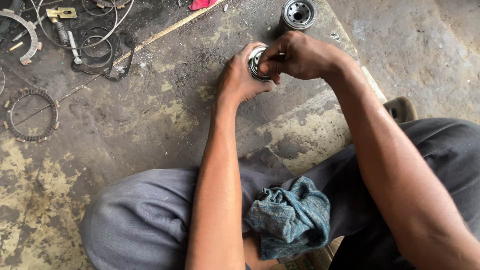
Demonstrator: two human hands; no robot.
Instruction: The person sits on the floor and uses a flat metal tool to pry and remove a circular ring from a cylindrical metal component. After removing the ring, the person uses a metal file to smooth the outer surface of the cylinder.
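My left hand (239, 79) is wrapped around a round silver metal cylinder part (256, 62), holding it upright above the stained concrete floor. My right hand (296, 55) reaches over its top, with thumb and fingers pinched at the rim; whatever small piece they pinch is hidden. A second, similar round metal part (297, 13) with holes in its face stands on the floor just beyond my hands.
A blue-grey rag (291, 216) lies on my lap between my grey-trousered knees. At the far left lie a toothed friction ring (31, 115), black gaskets (100, 50), wire loops, a spring and a curved metal piece (25, 30). A sandal (401, 107) shows at right.
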